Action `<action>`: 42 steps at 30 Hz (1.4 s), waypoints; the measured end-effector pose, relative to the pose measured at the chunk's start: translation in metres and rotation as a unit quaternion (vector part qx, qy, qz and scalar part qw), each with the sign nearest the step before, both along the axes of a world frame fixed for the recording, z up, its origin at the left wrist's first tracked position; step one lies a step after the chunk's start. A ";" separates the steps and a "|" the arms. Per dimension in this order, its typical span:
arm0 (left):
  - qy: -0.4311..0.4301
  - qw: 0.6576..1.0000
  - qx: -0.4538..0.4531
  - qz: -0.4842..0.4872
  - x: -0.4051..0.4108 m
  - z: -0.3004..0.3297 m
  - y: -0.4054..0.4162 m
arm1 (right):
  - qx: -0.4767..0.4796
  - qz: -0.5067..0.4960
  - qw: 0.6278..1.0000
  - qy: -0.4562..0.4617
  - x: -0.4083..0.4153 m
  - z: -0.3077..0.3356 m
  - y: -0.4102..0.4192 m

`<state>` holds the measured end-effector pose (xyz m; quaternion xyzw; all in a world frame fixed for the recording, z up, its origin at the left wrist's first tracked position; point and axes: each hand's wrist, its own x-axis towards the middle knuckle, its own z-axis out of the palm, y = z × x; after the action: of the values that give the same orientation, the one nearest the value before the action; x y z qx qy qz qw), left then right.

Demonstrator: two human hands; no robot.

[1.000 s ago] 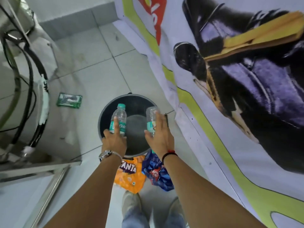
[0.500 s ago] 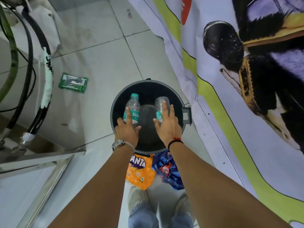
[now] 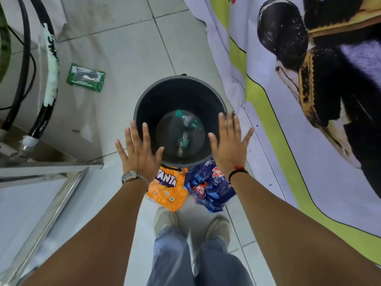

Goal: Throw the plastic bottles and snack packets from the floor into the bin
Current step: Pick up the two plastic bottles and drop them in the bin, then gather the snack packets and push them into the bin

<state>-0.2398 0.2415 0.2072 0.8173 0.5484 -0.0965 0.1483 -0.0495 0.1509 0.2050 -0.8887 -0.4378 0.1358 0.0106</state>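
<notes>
Two clear bottles [image 3: 183, 129] lie blurred inside the black bin [image 3: 165, 93]; three packets [image 3: 168, 187] on floor.

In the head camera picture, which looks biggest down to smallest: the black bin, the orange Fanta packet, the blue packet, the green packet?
1. black bin
2. orange Fanta packet and blue packet, look alike
3. green packet, though it lies farther away

Both arms reach forward, left hand [image 3: 138, 152] and right hand [image 3: 228, 144] spread flat, empty.

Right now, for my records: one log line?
left hand: open | right hand: open | bottles: in bin | three packets: on floor
</notes>
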 end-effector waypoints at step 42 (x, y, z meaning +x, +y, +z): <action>0.115 0.937 -0.285 0.166 -0.111 -0.215 -0.022 | -0.051 -0.329 0.887 0.321 -0.209 -0.213 -0.062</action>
<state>-0.3509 0.2197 -0.0078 0.6211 0.6390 -0.3167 0.3249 -0.2590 0.0886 -0.0084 -0.8892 -0.0851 0.4241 0.1493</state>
